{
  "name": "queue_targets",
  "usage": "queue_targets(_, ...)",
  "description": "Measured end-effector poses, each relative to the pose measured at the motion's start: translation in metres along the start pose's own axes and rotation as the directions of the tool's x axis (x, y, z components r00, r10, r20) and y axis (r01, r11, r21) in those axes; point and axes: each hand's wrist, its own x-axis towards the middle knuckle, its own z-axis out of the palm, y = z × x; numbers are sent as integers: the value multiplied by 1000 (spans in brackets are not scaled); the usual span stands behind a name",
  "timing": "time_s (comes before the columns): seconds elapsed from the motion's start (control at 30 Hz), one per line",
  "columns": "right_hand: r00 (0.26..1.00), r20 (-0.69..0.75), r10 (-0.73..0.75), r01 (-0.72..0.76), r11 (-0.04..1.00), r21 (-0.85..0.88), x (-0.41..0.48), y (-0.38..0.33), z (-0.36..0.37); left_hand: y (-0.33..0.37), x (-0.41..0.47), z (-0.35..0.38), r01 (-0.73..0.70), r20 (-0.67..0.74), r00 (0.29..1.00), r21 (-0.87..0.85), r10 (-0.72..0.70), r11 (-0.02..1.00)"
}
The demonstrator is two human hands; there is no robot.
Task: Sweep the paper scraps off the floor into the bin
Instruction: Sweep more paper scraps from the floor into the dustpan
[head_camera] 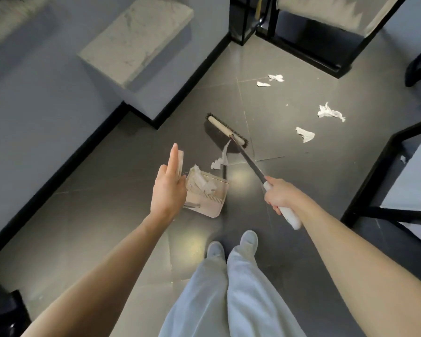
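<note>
Now | left hand (168,188) fingers straight, flat against upright dustpan handle (180,161) | dustpan (212,205) on floor (301,239) just right of it, holding paper scraps (199,181) | right hand (280,197) gripping broom (250,164) | broom head (226,130) beyond dustpan, paper strip (223,159) between | loose scraps (305,135) farther right, well apart from both hands

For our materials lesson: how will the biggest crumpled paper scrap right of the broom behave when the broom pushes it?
The scrap looks thin and torn, so it is probably very light and floppy. On the glossy floor it should slide easily, perhaps fluttering ahead of the broom. Its creased, irregular shape suggests tumbling, not rolling.
</note>
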Motion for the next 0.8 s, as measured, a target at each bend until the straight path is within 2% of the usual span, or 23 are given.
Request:
queue_targets(0.07,998,55,3,0,999,-52,7,-7,6,-4,9,-4,12,-11,1000,11,-12,1000)
queue_targets(0.17,988,153,31,-30,1000,-9,-1,-7,20,-9,23,-12,10,-30,1000,16,-9,1000)
queue_targets(0.3,946,311,95,-163,966,202,-27,11,27,-5,39,-14,11,-7,1000,-11,-11,1000)
queue_targets(0.37,933,346,95,-201,937,284,-41,19,15,-1,39,-13,3,11,1000,-28,-3,1000)
queue_targets(0.47,938,341,71,-204,905,373,-64,29,-7,2,32,-10,-37,28,999,-28,38,999)
queue_targets(0.6,962,270,32,-144,902,406,-85,36,-31,11,34,0,-57,22,998,-42,58,997)
queue_targets(0.8,985,171,18,-105,853,512,-66,43,-74,39,42,20,-70,-11,998,-85,70,994)
